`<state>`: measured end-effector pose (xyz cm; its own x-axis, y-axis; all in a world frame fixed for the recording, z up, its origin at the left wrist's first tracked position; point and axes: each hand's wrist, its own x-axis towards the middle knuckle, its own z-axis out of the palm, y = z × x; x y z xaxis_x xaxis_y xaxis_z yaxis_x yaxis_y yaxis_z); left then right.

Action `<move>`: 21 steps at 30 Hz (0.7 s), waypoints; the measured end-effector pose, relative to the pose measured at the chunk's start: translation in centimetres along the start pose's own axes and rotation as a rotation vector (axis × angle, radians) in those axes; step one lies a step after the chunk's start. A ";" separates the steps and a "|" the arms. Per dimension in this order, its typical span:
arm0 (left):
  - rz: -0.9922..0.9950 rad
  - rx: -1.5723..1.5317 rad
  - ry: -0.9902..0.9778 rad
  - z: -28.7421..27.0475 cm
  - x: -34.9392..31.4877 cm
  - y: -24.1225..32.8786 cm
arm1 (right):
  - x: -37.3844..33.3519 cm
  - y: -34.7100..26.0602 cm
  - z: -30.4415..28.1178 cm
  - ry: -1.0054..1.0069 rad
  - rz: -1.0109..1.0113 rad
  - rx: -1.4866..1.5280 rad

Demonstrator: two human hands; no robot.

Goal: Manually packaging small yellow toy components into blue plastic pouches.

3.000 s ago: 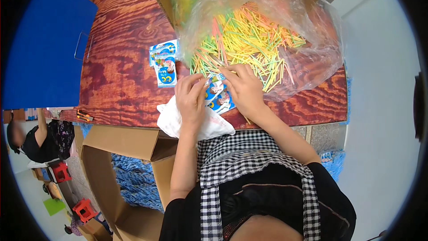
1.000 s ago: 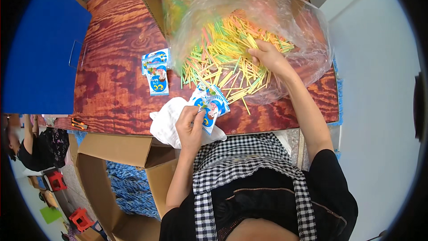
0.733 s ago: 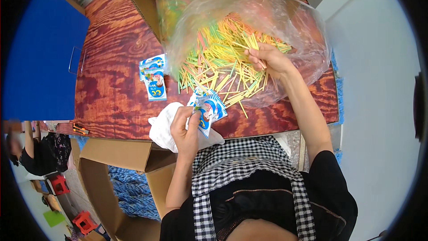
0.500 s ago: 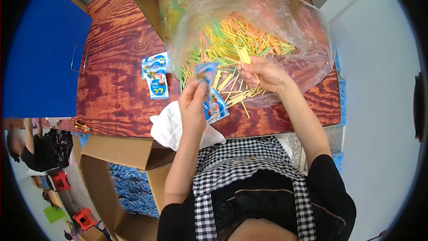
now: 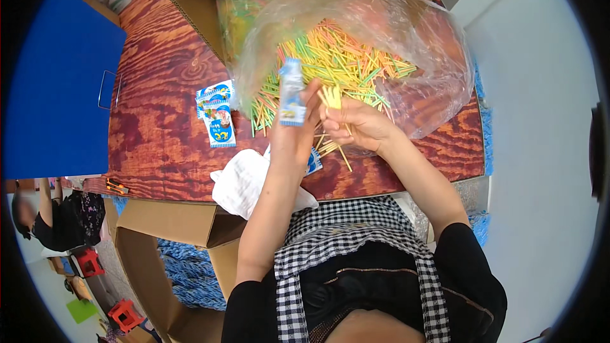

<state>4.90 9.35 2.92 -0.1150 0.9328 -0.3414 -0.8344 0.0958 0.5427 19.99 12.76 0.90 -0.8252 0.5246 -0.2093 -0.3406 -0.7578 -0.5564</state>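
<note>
My left hand [image 5: 297, 136] holds up a small blue-and-white printed packet [image 5: 291, 95], slightly blurred. Close beside it, my right hand [image 5: 362, 126] pinches a bunch of thin yellow sticks [image 5: 333, 98], their ends fanning out above the fingers. Behind both hands lies a heap of thin yellow, orange, pink and green sticks [image 5: 337, 51] in a clear plastic bag [image 5: 435, 57]. Another packet shows partly beneath my left wrist, and a white cloth [image 5: 241, 184] lies left of that forearm, at the table edge.
Several similar packets [image 5: 220, 126] lie on the red wood-grain table [image 5: 165, 114] to the left. The bag opens out of a cardboard box [image 5: 200, 16]. Below the table edge stands another open box [image 5: 165, 219]. A blue panel [image 5: 63, 89] rises at far left; another person [image 5: 60, 219] is beyond.
My left hand has moved up and right with the packet, which now stands more upright. My right hand has come slightly left and down with the sticks, so the two hands are closer.
</note>
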 end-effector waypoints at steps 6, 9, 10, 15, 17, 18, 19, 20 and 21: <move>-0.432 -0.215 -0.025 -1.7 -2.5 -1.3 | 1.4 2.2 3.2 0.368 -0.563 -0.411; -0.379 -0.469 -0.050 -0.8 -3.2 -1.1 | 1.0 3.3 4.1 0.424 -0.659 -0.577; -0.376 -0.471 -0.049 -1.1 -3.3 -1.0 | 1.0 3.5 4.3 0.422 -0.657 -0.578; -0.347 -0.579 -0.065 -1.1 -3.5 -0.9 | 0.8 4.0 5.5 0.487 -0.763 -0.574; -0.346 -0.598 -0.044 -1.4 -3.6 -1.1 | 0.6 4.0 5.6 0.483 -0.743 -0.586; -0.346 -0.616 -0.023 -1.5 -3.7 -1.1 | 0.4 4.0 5.5 0.482 -0.724 -0.596; -0.344 -0.616 -0.022 -1.4 -4.0 -1.1 | 0.2 3.9 5.4 0.479 -0.723 -0.596; -0.338 -0.598 -0.019 -1.2 -4.3 -1.1 | -0.1 3.7 5.2 0.487 -0.715 -0.750; -0.331 -0.579 -0.015 -1.0 -4.5 -1.1 | -0.4 3.6 5.1 0.492 -0.705 -0.903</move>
<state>5.76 4.67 3.12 0.2014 0.8914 -0.4060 -0.9795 0.1802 -0.0903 16.77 7.83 3.07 -0.2659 0.9453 0.1888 -0.0481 0.1826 -0.9820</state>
